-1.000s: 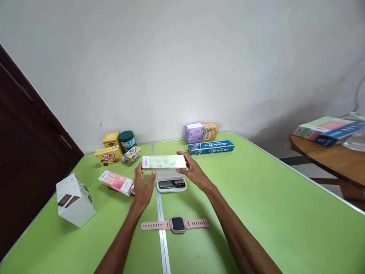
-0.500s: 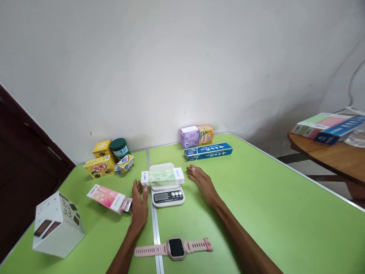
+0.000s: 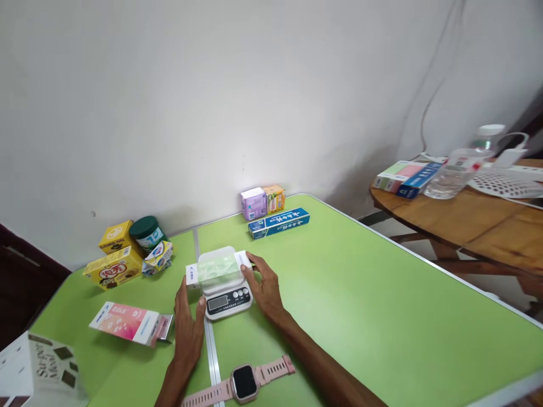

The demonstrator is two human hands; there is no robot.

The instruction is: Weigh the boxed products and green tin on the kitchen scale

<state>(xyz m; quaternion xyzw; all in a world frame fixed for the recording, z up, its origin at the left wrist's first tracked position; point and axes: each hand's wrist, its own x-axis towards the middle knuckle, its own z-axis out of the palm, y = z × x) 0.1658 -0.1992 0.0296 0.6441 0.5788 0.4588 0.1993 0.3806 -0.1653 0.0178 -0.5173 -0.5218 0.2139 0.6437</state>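
A long green-and-white carton [image 3: 218, 270] lies across the pan of a white kitchen scale [image 3: 229, 302], covering much of the pan. My right hand [image 3: 265, 284] has its thumb on the front and fingers behind the carton's right end. At the left end, my left hand [image 3: 189, 322] stands with fingers apart, its fingertips close to or touching the carton; which one I cannot tell. The scale's display [image 3: 218, 302] shows no readable number. In front lies a pink smartwatch [image 3: 245, 382] with its strap spread out. Left of my left hand is a pink-and-white carton [image 3: 127, 325] with one end flap open.
Yellow boxes [image 3: 114, 268], a dark green jar [image 3: 147, 233] and a small wrapped pack [image 3: 158, 258] stand back left. A blue toothpaste box [image 3: 280, 223] lies before a purple pack [image 3: 253, 203] and an orange pack [image 3: 274, 199]. A side table [image 3: 479, 215] holds a bottle [image 3: 456, 169].
My right hand has moved in from beside the carton and now grips its right end. My left hand has come nearer the left end. The view has turned right.
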